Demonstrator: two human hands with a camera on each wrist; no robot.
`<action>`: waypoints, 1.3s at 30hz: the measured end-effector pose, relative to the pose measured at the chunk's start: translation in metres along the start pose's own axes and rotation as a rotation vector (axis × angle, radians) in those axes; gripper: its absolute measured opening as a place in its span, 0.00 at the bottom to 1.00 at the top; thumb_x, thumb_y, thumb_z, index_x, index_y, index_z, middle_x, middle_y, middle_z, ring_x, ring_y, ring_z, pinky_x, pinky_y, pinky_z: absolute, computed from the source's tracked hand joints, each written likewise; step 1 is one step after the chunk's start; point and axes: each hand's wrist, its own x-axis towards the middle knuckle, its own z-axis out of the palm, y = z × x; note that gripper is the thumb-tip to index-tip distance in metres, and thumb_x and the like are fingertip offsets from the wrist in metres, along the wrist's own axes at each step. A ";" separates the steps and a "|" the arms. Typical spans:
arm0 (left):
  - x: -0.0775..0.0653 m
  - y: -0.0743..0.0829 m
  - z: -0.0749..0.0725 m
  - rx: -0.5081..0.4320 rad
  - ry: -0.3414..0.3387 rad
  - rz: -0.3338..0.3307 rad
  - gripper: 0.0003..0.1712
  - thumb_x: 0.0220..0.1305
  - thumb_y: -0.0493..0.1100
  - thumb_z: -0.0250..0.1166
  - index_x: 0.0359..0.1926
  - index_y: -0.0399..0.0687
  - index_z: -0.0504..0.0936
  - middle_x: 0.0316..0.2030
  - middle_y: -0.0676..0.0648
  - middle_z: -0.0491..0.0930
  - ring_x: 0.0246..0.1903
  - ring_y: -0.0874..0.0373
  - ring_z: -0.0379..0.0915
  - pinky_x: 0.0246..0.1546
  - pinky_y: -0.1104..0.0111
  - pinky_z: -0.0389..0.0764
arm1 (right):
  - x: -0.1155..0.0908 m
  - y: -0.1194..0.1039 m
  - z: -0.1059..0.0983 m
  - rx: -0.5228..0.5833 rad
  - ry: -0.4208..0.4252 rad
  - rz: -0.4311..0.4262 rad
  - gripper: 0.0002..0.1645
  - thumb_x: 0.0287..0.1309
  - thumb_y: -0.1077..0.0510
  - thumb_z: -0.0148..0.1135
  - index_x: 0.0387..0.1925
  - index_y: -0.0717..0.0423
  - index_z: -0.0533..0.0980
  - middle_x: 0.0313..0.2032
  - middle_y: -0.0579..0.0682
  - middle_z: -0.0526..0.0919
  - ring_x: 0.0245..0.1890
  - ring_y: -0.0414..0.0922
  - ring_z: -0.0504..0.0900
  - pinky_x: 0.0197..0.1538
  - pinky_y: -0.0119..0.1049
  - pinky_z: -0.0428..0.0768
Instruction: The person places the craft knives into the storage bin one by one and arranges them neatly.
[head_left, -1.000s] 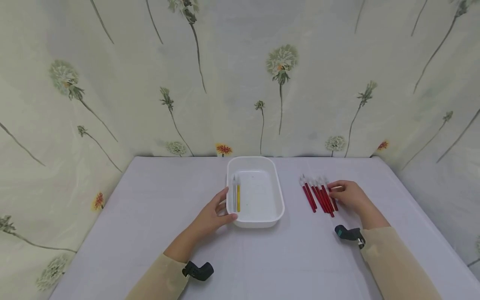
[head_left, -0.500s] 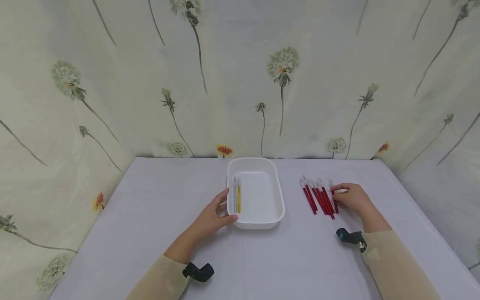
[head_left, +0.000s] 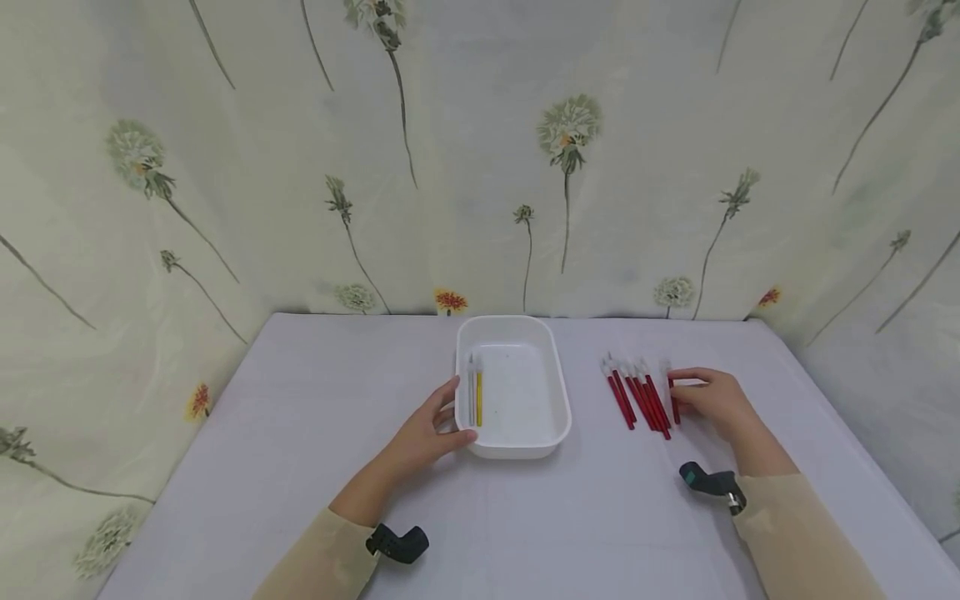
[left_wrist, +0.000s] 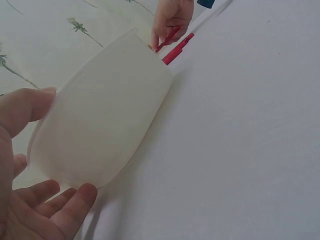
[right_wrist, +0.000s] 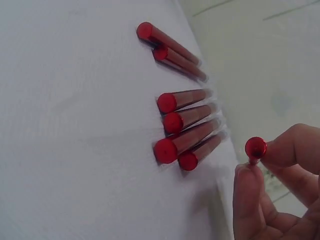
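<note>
Good handling here is probably depending on a light, level pinch, with the wrist staying high so the fingers aren't brushing the neighbours and rolling them. The right hand point(head_left: 708, 397) is closing narrowly, thumb and fingertips pinching one slim, shiny red pen-like stick point(right_wrist: 256, 147) just beside the row of six matching red sticks with pale ends point(right_wrist: 192, 116) lying on the white cloth-covered table point(head_left: 570, 517). The left hand point(head_left: 417, 433) is spreading moderately wide, gripping the near-left corner of the rounded white plastic tray point(head_left: 517, 451), where one silvery stick point(head_left: 472, 400) and one yellow stick point(head_left: 479, 400) are lying side by side along the left wall.
</note>
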 end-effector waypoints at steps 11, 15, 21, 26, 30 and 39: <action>0.000 -0.001 0.000 -0.002 0.001 0.003 0.54 0.59 0.49 0.75 0.79 0.61 0.53 0.75 0.43 0.57 0.71 0.44 0.60 0.63 0.52 0.73 | -0.027 -0.025 -0.006 0.195 -0.032 -0.022 0.33 0.69 0.54 0.60 0.69 0.63 0.66 0.58 0.67 0.75 0.37 0.34 0.83 0.43 0.30 0.85; 0.000 -0.002 0.000 -0.010 -0.002 0.008 0.54 0.59 0.48 0.75 0.79 0.60 0.52 0.76 0.43 0.57 0.72 0.44 0.60 0.63 0.52 0.72 | -0.033 -0.034 -0.005 0.224 -0.049 -0.070 0.33 0.70 0.53 0.61 0.70 0.63 0.66 0.57 0.64 0.75 0.38 0.33 0.84 0.46 0.31 0.85; 0.001 -0.002 0.000 -0.017 -0.008 0.010 0.54 0.59 0.48 0.75 0.79 0.60 0.53 0.75 0.43 0.58 0.71 0.44 0.60 0.63 0.52 0.73 | -0.042 -0.053 -0.003 0.272 -0.083 -0.123 0.32 0.70 0.55 0.60 0.69 0.65 0.65 0.55 0.62 0.76 0.41 0.36 0.84 0.48 0.32 0.84; 0.002 -0.003 0.000 -0.016 -0.007 0.012 0.54 0.59 0.49 0.75 0.79 0.60 0.53 0.75 0.43 0.58 0.71 0.43 0.60 0.63 0.52 0.73 | -0.051 -0.068 0.001 0.350 -0.109 -0.135 0.30 0.70 0.55 0.61 0.68 0.63 0.67 0.51 0.54 0.78 0.41 0.36 0.84 0.48 0.32 0.84; 0.002 -0.004 0.000 -0.016 -0.003 0.012 0.54 0.59 0.49 0.75 0.79 0.60 0.53 0.75 0.43 0.57 0.71 0.43 0.60 0.62 0.52 0.73 | -0.055 -0.076 0.007 0.497 -0.156 -0.118 0.23 0.68 0.57 0.63 0.62 0.56 0.74 0.43 0.44 0.82 0.38 0.38 0.83 0.47 0.31 0.84; 0.001 -0.004 0.002 0.010 0.009 0.001 0.54 0.58 0.50 0.75 0.78 0.63 0.53 0.75 0.44 0.58 0.71 0.43 0.60 0.62 0.50 0.73 | -0.062 -0.099 0.028 0.484 -0.174 -0.104 0.29 0.68 0.56 0.63 0.67 0.60 0.69 0.49 0.47 0.78 0.43 0.38 0.83 0.48 0.31 0.84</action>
